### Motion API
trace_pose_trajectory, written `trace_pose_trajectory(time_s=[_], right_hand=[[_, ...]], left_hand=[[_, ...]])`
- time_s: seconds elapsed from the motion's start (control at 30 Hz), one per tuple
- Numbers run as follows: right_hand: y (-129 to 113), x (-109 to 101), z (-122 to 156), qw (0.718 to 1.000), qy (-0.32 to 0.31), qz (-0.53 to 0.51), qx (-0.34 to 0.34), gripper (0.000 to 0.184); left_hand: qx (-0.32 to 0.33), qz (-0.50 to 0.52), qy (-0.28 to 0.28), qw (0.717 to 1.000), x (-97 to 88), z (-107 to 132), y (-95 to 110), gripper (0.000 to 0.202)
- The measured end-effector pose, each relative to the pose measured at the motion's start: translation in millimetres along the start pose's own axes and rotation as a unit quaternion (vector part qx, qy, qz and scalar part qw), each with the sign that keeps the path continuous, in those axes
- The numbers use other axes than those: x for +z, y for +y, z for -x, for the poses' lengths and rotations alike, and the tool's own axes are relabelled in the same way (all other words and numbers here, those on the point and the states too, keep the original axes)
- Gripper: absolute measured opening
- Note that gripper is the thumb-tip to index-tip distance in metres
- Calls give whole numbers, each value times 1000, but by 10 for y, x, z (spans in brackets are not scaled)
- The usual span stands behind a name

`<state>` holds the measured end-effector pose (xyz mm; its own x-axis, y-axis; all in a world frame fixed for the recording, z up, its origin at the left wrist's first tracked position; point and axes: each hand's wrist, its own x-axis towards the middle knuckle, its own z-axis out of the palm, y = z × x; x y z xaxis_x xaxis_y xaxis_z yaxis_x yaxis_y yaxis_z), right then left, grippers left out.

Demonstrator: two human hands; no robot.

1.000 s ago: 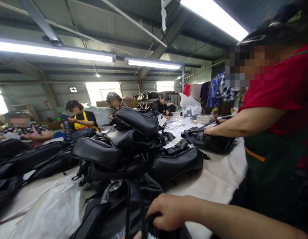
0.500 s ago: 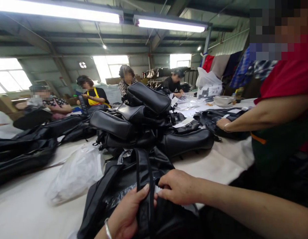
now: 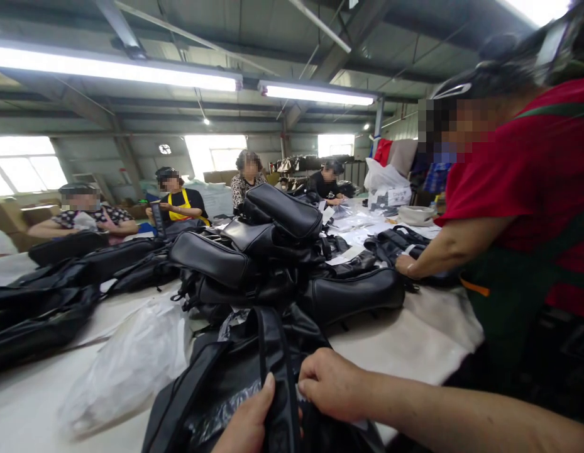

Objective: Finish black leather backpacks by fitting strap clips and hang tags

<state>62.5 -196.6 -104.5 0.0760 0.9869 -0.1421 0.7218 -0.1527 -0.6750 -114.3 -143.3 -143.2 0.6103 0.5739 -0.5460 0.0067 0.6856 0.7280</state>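
A black leather-like bag [image 3: 171, 393] lies on the table in front of me at the bottom of the view. Its wide strap [image 3: 271, 346] runs up the middle, with clear plastic wrap [image 3: 225, 409] on the bag to the left of it. My left hand [image 3: 251, 418] is closed around the strap, thumb on top and fingertips showing past its right edge. Just right of the strap, my right hand [image 3: 334, 384] is closed in a pinch against the bag. A sliver of something white shows by its fingertips, mostly hidden.
Behind my bag rises a pile of black bags [image 3: 282, 211]. A translucent plastic bag [image 3: 131, 358] sits to the left, near more black bags [image 3: 37, 321]. At the right a co-worker in a red shirt [image 3: 480, 189] handles another black bag. Several people sit across the table.
The view has tilted up, so my hands and the bag sit lower in it. Less of the white piece by my right fingertips shows. The red-shirted co-worker appears further into the view.
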Motion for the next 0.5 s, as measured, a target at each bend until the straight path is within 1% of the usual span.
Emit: trace_pose_trajectory(time_s=[0.1, 0.23, 0.3, 0.4, 0.5], right_hand=[[-19, 39, -15, 1000, -2, -8, 7, 24], [16, 92, -57, 1000, -1, -2, 4, 23], [34, 115, -81, 1000, 0, 6, -1, 23], [39, 144, -103, 1000, 2, 17, -17, 26], [28, 176, -105, 999, 14, 19, -33, 27]], left_hand=[[9, 15, 16, 1000, -21, -28, -5, 43], [1, 55, -2, 998, -32, -46, -30, 31], [-7, 62, 8, 998, -35, -43, -39, 33], [-24, 59, 26, 998, -45, -30, -40, 42], [-26, 60, 15, 998, -37, -16, -34, 43]])
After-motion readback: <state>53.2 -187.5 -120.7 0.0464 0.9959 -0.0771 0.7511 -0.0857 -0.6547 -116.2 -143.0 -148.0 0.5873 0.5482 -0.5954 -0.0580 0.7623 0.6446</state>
